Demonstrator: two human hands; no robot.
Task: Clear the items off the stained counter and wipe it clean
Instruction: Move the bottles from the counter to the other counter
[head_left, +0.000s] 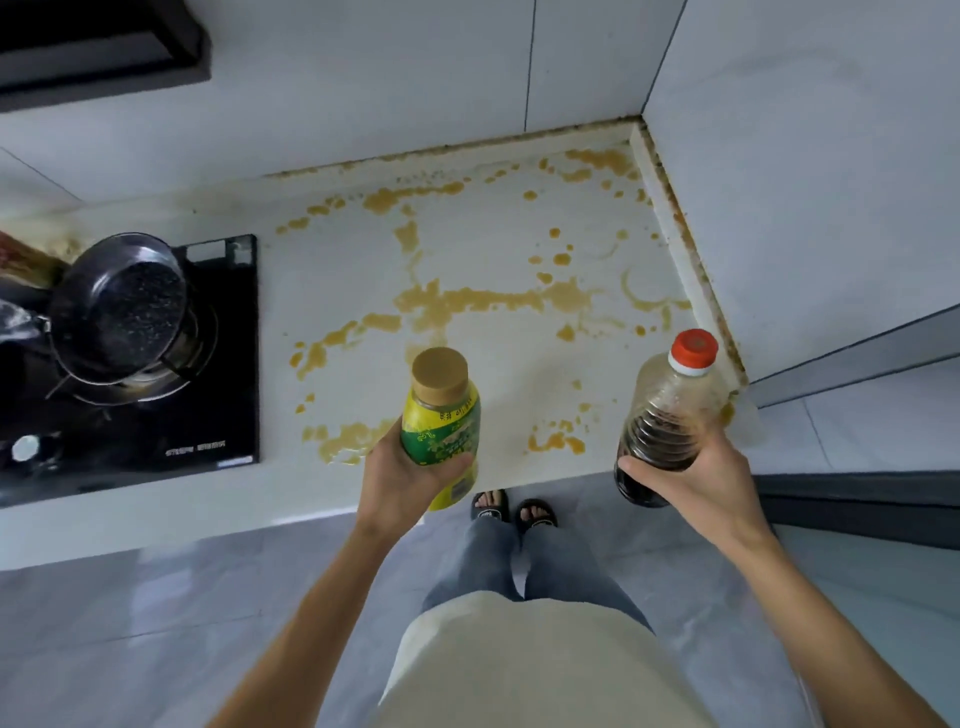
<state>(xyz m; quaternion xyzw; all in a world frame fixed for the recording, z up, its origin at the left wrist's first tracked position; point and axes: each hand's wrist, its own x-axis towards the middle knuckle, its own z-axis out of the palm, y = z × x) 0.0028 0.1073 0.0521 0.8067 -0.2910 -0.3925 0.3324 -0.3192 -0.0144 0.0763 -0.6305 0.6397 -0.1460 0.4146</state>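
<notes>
The white counter (498, 249) is spattered with yellow-orange stains (467, 304) from the back corner to the front edge. My left hand (400, 475) grips a yellow-green bottle with a tan cap (441, 415), held upright above the counter's front edge. My right hand (685, 473) grips a clear plastic bottle with a red cap (665, 415), part full of dark liquid, at the counter's front right corner. Both bottles are lifted off the surface.
A black gas hob (228, 364) is set in the counter at the left, with a dark saucepan (122, 312) on its burner. White tiled walls enclose the back and right sides. A dark range hood (98, 47) hangs at upper left. Grey floor lies below.
</notes>
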